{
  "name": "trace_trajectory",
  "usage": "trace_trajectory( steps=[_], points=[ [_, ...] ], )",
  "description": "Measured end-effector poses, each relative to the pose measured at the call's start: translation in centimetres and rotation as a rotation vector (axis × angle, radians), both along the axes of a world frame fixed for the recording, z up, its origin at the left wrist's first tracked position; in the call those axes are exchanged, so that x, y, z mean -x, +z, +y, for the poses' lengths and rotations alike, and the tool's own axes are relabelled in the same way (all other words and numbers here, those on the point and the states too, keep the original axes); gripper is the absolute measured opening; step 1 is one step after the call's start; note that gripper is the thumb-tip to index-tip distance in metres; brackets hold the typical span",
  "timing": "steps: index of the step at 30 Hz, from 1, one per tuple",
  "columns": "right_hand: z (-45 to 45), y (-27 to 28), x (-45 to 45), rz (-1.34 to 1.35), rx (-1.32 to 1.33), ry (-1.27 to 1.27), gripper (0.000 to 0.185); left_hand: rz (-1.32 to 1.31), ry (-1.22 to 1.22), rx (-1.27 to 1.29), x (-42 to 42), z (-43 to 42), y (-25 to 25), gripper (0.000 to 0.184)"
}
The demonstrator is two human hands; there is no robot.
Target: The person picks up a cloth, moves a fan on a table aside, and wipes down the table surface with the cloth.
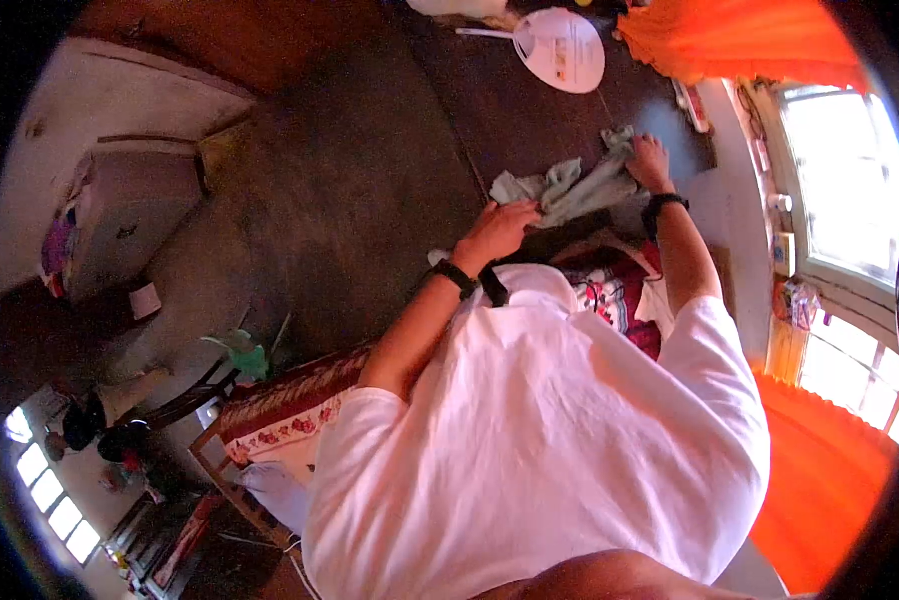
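A crumpled grey-green cloth (580, 190) lies bunched over a dark surface in front of me, between my two hands. My left hand (502, 230) is at the near left end of the cloth, its fingers closed on the edge. At the far right end, my right hand (651, 163) grips the cloth with curled fingers. Dark bands circle both wrists. The undersides of the fingers are hidden.
A white hand fan (562, 50) lies beyond the cloth. Orange curtains (750, 38) and a bright window (852, 180) are on the right. A patterned maroon bedspread (295, 400) covers a bed close to my body. A grey cabinet (135, 215) stands at the left.
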State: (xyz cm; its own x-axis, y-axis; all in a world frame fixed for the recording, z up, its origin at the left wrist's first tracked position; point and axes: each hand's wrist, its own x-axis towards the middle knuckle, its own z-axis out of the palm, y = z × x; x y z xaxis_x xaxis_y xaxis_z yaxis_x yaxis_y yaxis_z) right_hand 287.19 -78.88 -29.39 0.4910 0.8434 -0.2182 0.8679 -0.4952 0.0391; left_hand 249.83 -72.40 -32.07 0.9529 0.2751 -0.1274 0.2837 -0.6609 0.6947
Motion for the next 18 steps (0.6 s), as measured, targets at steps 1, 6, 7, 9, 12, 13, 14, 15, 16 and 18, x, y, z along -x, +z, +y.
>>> trace_trajectory(
  steps=[1, 6, 7, 9, 12, 13, 14, 15, 16, 18],
  points=[
    [0.2, 0.0, 1.3, 0.016, 0.014, -0.012, 0.048, 0.006, 0.047, -0.079, 0.2, -0.3, 0.7, 0.04],
    [1.1, -2.8, 10.6, -0.181, -0.242, 0.205, 0.043, 0.012, 0.164, -0.216, 2.1, -0.2, 3.1, 0.042],
    [1.2, -2.6, 12.9, -0.111, -0.319, 0.25, 0.045, -0.006, 0.109, -0.204, 2.5, 0.3, 3.5, 0.046],
    [0.8, -2.6, 16.0, 0.037, -0.44, 0.336, 0.038, 0.055, 0.017, -0.214, 1.8, 1.2, 4.1, 0.046],
    [0.4, -1.3, 15.7, 0.223, -0.446, 0.377, 0.041, 0.131, -0.132, -0.212, -1.4, 2.5, 3.3, 0.043],
    [-0.5, -0.2, 14.2, 0.255, -0.48, 0.405, 0.043, 0.13, -0.167, -0.196, -2.6, 2.8, 3.2, 0.04],
    [-1.3, -0.7, 12.2, 0.245, -0.509, 0.41, 0.043, 0.131, -0.203, -0.182, -3.6, 2.8, 3.2, 0.037],
    [-2.3, -1.5, 9.7, 0.235, -0.541, 0.412, 0.043, -0.07, -0.152, -0.394, -4.3, 2.2, 2.5, 0.031],
    [-3.4, -1.9, 7.2, 0.261, -0.37, 0.205, 0.042, -0.069, -0.152, -0.399, -5.0, 2.1, 2.5, 0.031],
    [-6.0, -1.5, 2.0, 0.099, -0.496, 0.14, 0.041, -0.14, -0.028, -0.349, -6.2, 1.9, 2.8, 0.023]
  ],
)
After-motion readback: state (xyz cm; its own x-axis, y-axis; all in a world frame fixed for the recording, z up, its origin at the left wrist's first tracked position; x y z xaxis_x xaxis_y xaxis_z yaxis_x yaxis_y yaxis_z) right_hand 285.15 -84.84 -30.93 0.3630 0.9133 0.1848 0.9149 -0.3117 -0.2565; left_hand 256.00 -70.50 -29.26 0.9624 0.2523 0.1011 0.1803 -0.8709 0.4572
